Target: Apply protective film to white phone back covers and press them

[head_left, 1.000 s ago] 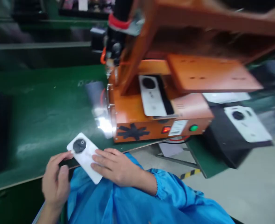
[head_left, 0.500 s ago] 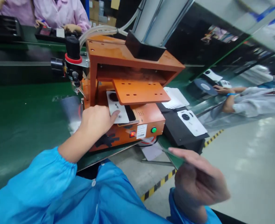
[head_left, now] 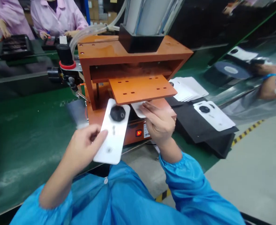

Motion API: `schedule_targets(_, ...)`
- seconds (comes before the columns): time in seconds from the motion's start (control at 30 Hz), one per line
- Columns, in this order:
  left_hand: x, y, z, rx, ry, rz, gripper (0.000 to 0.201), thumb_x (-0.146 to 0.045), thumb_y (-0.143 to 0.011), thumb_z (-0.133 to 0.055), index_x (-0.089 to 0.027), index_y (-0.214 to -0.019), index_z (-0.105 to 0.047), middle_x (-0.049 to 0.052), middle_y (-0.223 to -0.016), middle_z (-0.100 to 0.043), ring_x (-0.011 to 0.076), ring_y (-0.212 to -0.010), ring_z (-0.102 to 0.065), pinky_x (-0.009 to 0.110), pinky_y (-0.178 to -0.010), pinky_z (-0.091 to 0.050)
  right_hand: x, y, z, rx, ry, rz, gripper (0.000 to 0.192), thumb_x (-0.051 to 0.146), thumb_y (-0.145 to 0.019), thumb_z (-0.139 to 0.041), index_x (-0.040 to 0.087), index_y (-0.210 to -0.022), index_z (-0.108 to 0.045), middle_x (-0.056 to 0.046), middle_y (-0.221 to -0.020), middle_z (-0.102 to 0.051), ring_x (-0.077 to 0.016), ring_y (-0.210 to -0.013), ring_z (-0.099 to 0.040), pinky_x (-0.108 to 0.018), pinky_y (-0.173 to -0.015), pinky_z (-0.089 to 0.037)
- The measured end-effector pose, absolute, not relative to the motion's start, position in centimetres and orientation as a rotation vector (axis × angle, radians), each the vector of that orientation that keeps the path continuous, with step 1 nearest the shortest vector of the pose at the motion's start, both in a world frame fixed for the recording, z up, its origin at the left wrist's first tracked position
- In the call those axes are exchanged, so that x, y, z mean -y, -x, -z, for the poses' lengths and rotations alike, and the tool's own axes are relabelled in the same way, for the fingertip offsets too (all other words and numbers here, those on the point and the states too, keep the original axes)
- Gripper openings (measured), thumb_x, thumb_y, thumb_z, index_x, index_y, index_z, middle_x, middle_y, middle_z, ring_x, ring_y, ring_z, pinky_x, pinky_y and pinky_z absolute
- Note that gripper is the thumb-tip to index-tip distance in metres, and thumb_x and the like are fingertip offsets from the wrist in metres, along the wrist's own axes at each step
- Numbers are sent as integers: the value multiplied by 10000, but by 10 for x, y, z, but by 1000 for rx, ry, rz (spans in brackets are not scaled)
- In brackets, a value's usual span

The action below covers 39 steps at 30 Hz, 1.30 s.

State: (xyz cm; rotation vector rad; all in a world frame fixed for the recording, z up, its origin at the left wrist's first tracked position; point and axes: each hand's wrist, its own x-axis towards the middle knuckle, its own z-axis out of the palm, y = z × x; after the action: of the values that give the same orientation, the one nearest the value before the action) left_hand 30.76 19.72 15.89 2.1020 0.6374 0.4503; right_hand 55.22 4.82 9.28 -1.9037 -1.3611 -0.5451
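Observation:
My left hand [head_left: 85, 145] grips a white phone back cover [head_left: 113, 137] by its left edge, thumb on top. The cover has a round black camera area near its upper end and is tilted in front of an orange press [head_left: 99, 120]. My right hand [head_left: 160, 122] has its fingers bent over a second white piece [head_left: 137, 110], which looks like another back cover. That piece is partly hidden under the press's orange upper plate [head_left: 142, 89] and by my fingers. A red-lit switch [head_left: 138, 133] shows on the press front.
Right of the press, white covers [head_left: 214, 115] lie on a black block [head_left: 194, 125], with a fanned stack [head_left: 187, 89] behind. A black regulator [head_left: 66, 57] juts out at the left. Two people in pink sit across; another person's arm [head_left: 269, 81] is at right.
My left hand has drawn the cover out of the press towards me. My right hand has come up from the lower right to the press, now with a white piece under its fingers.

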Motion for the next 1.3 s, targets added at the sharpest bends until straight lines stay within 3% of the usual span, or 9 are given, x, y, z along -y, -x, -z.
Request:
schedule_targets(0.1, -180, -257, -142, -509, -2206, -472, 212, -370, -1004, -616, -261, -894, -760, -38, -736, -767, 125, -548, -667, 221, -499, -477, -64, -556, -96, 1508, 1917, 272, 381, 192, -1049, -485, 282, -1203, -822, -62, -1337, -764, -252, -1321, -696, -483, -1158, -573)
schedule_targets(0.3, -151, -221, -87, -489, -2191, -450, 97, -290, -1009, -632, -279, -1075, -702, -31, -843, -780, 128, -616, -711, 223, -568, -548, -64, -558, -107, 1562, 1936, -19, 384, 183, -1002, -580, 262, -1323, -775, -51, -1428, -714, -267, -1337, -681, -478, -1193, -553)
schedule_targets(0.6, -145, -222, -77, -451, -2198, -405, 39, -276, -1041, -550, -258, -1034, -584, -48, -733, -677, 129, -583, -675, 233, -549, -528, -56, -559, -120, 1684, 2045, -73, 411, 355, -990, -676, 244, -1382, -729, -85, -1486, -668, -339, -1399, -613, -535, -1213, -504)
schedule_targets(0.7, -146, -222, -75, -424, -2190, -412, 31, -257, -1056, -541, -253, -1069, -569, -39, -777, -703, 126, -627, -701, 223, -581, -540, -56, -562, -115, 1681, 2027, 46, 406, 411, -982, -697, 240, -1349, -734, -105, -1467, -669, -369, -1373, -613, -572, -1184, -508)
schedule_targets(0.83, -148, -228, -69, -317, -2277, -491, 150, -244, -1062, -557, -232, -1205, -599, 5, -905, -756, 160, -822, -754, 251, -751, -596, -60, -559, -99, 1632, 1980, 228, 393, 467, -1036, -627, 204, -1313, -713, -148, -1383, -692, -382, -1305, -640, -586, -1100, -549)
schedule_targets(1.07, -142, -246, -69, -110, -2319, -573, 93, -146, -1037, -586, -200, -1064, -657, 28, -927, -757, 148, -820, -699, 263, -768, -578, -53, -547, -87, 1612, 1947, 379, 418, 471, -1074, -565, 215, -1397, -635, -156, -1460, -644, -371, -1347, -617, -574, -1110, -539)
schedule_targets(1.17, -139, -252, -64, -125, -2514, -680, 79, -156, -1037, -589, -173, -1009, -661, 113, -1160, -777, 180, -899, -721, 304, -808, -592, -25, -541, -74, 1371, 1890, 622, 362, 345, -1072, -570, 234, -1412, -629, -142, -1412, -665, -342, -1302, -641, -548, -1087, -553)
schedule_targets(1.3, -138, -258, -54, -181, -2734, -707, 114, -148, -1021, -592, -156, -927, -656, 216, -1538, -608, 187, -803, -667, 352, -713, -582, 26, -542, -37, 954, 1914, 866, 315, 216, -1054, -557, 209, -1335, -699, -133, -1132, -703, -307, -1081, -684, -486, -911, -604)
